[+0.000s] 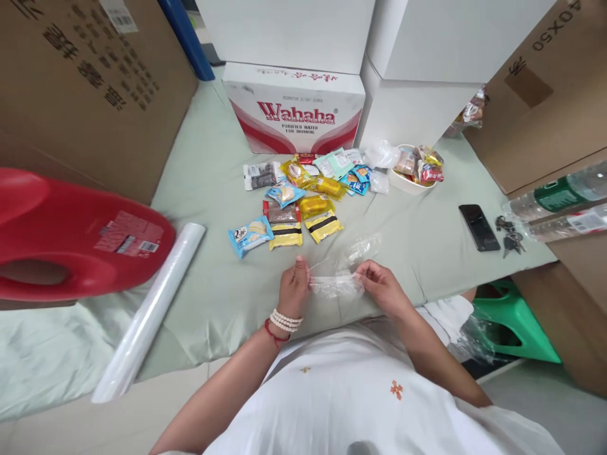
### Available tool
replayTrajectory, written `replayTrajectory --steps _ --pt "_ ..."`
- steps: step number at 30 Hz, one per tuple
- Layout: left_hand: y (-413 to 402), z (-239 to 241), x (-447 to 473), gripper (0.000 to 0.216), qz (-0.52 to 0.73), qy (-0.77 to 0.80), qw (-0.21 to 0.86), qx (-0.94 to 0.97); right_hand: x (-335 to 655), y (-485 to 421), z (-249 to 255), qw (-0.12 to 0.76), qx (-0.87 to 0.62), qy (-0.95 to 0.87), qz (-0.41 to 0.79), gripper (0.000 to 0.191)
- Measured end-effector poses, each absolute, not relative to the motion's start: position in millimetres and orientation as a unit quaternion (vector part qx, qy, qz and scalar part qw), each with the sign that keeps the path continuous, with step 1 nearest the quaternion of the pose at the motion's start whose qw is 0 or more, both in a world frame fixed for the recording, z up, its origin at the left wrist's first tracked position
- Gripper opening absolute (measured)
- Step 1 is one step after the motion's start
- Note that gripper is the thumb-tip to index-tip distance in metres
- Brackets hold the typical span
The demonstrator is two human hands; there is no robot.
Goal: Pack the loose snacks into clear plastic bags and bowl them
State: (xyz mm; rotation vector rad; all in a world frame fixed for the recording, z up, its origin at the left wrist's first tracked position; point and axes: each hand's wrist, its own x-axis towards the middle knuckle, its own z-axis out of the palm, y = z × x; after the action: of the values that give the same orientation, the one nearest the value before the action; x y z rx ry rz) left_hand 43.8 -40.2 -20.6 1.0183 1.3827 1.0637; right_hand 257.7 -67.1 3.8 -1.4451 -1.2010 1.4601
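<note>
A thin clear plastic bag [337, 285] is stretched between my two hands at the front of the table, its gathered edge pulled taut. My left hand [294, 291] pinches one side, thumb pointing up. On the other side, the fingers of my right hand [382, 287] are closed on the plastic. Just beyond lie several wrapped snacks, among them a blue packet [251, 236], a yellow packet with a black stripe [324, 225], a dark red packet [282, 212] and a grey packet [262, 175].
Behind the snacks stands a Wahaha carton [296, 114]. A white bowl [412, 184] holds more packets. To the right are a phone [478, 227], keys [512, 239] and plastic bottles [564, 193]. A plastic roll [152, 309] and red jug [85, 234] lie left; cardboard boxes flank both sides.
</note>
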Motion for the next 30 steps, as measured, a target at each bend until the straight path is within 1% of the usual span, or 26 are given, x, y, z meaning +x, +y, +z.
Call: replayTrajectory --steps 3,4,6,8,9,11,14,16,18,19,20,22,23,24,26,27,30 --pt "-41 -20 42 0.069 0.442 0.586 0.521 0.436 282 -73 10 0.280 -0.542 -0.474 0.635 0.049" --pt "-42 -18 42 0.069 0.438 0.582 0.515 0.451 286 -72 12 0.263 -0.543 -0.467 0.647 0.053" --pt "-46 -15 46 0.068 0.424 0.564 0.511 0.491 286 -66 13 0.277 -0.565 -0.442 0.639 0.059" --pt "-49 -11 50 0.067 0.408 0.529 0.520 0.532 275 -54 7 0.316 -0.585 -0.429 0.612 0.059" --pt "-51 -11 51 0.067 0.400 0.511 0.525 0.550 267 -47 3 0.334 -0.585 -0.428 0.603 0.057" --pt "-53 -11 51 0.065 0.390 0.498 0.522 0.573 252 -32 -8 0.371 -0.579 -0.422 0.591 0.046" --pt "-54 -15 42 0.060 0.380 0.557 0.490 0.553 241 -15 -20 0.425 -0.604 -0.401 0.542 0.029" --pt "-54 -14 35 0.053 0.371 0.601 0.466 0.534 242 -10 -21 0.436 -0.631 -0.405 0.497 0.025" --pt "-52 -10 33 0.043 0.369 0.619 0.434 0.541 245 -10 -17 0.426 -0.643 -0.439 0.461 0.023" --pt "-49 -6 34 0.042 0.371 0.621 0.409 0.555 246 -11 -14 0.418 -0.642 -0.466 0.443 0.021" --pt "-46 -2 38 0.047 0.373 0.619 0.383 0.575 245 -12 -11 0.409 -0.638 -0.497 0.423 0.020" --pt "-37 3 48 0.066 0.366 0.604 0.348 0.616 242 -15 -4 0.393 -0.624 -0.557 0.383 0.018" --pt "-32 4 54 0.070 0.358 0.593 0.349 0.631 241 -16 -1 0.384 -0.615 -0.579 0.372 0.017" --pt "-26 3 60 0.064 0.347 0.584 0.368 0.635 240 -17 1 0.377 -0.606 -0.594 0.371 0.017" --pt "-15 -2 70 0.043 0.337 0.583 0.442 0.592 241 -16 3 0.379 -0.599 -0.583 0.397 0.017" --pt "-11 -6 73 0.039 0.342 0.588 0.484 0.551 245 -16 4 0.385 -0.601 -0.560 0.420 0.018" --pt "-5 -14 74 0.044 0.386 0.597 0.568 0.414 259 -16 2 0.407 -0.614 -0.455 0.500 0.027"
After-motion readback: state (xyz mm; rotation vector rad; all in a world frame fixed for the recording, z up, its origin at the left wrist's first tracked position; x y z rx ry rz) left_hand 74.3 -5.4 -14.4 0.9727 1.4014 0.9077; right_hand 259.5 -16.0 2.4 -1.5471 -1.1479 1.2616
